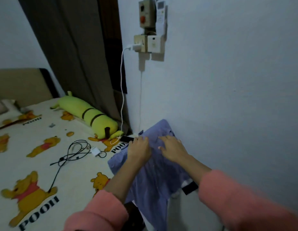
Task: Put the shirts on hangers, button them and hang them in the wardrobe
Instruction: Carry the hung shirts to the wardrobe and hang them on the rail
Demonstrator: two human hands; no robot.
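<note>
Resting flat: left hand [139, 150] & right hand [173, 150] on blue shirt [155, 179]

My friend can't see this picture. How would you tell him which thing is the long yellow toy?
Start at the bed with the bear-print sheet. Look to its far side, where the brown curtain hangs down. The long pillow toy lies right there: bright yellow-green, tube-shaped, with two dark stripes round its middle, unlike the thin black cables nearby.

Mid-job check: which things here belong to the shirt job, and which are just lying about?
Job: blue shirt; left hand and right hand on it.
Lying about: yellow plush bolster; black cables; white charger; phone.
</note>
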